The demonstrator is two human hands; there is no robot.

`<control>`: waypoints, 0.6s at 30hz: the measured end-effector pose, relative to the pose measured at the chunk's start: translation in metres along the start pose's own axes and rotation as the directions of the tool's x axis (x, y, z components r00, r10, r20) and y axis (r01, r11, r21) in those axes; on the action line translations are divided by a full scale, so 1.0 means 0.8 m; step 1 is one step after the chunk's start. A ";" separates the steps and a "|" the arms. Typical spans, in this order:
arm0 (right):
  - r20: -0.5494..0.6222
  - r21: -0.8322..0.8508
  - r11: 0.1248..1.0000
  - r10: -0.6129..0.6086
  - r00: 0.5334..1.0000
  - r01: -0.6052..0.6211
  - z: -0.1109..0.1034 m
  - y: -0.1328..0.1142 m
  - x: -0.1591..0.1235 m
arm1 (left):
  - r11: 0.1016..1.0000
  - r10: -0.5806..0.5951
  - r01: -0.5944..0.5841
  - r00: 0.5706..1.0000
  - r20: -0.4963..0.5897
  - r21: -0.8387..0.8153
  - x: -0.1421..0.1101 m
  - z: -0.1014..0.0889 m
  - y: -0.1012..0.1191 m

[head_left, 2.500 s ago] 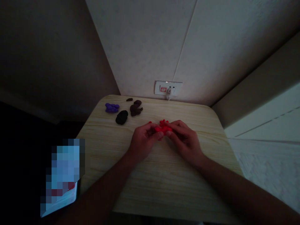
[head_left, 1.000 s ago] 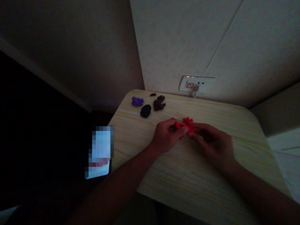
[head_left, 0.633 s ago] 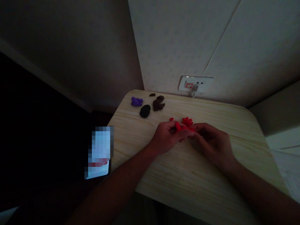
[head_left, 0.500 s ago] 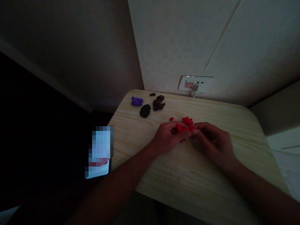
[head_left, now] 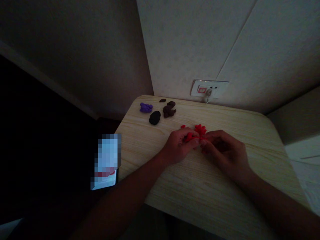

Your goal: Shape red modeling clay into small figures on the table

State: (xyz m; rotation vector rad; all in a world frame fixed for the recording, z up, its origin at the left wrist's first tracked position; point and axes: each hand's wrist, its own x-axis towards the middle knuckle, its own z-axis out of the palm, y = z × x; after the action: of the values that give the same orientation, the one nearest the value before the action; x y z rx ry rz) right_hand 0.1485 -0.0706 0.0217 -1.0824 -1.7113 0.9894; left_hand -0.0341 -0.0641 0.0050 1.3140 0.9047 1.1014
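Knobbly red modelling clay point(head_left: 192, 136) partly hidden, pinched between curled left hand point(head_left: 178, 146) and half-closed right hand point(head_left: 225, 150); grip detail unclear in dim light.

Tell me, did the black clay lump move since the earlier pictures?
No, the black oval clay lump sits in the same spot, just right of and below the lumpy purple clay piece.

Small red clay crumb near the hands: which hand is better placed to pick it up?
Probably the left hand: its knuckles sit just below the crumb. The right hand is farther off, beyond the red clay that both hands are gripping.
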 end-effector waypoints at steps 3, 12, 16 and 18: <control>-0.006 -0.044 0.999 -0.013 1.000 0.012 -0.002 0.000 0.001 | 1.000 0.017 -0.017 1.000 0.003 0.007 0.000 -0.001 0.001; -0.012 -0.116 0.993 -0.022 1.000 0.020 -0.005 0.002 0.005 | 1.000 -0.008 0.008 1.000 -0.018 0.001 -0.001 0.000 0.004; -0.023 -0.022 0.999 -0.044 0.999 0.043 -0.001 0.005 0.005 | 0.999 -0.040 0.042 0.996 -0.078 0.014 0.003 0.002 0.002; -0.030 -0.019 0.998 -0.065 0.997 0.064 0.001 0.007 0.006 | 0.997 -0.062 0.057 0.994 -0.094 -0.058 0.005 0.003 0.000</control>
State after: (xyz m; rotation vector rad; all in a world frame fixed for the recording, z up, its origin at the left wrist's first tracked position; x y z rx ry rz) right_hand 0.1482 -0.0646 0.0180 -1.0417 -1.7226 0.9146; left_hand -0.0308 -0.0606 0.0058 1.1901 0.9718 1.1426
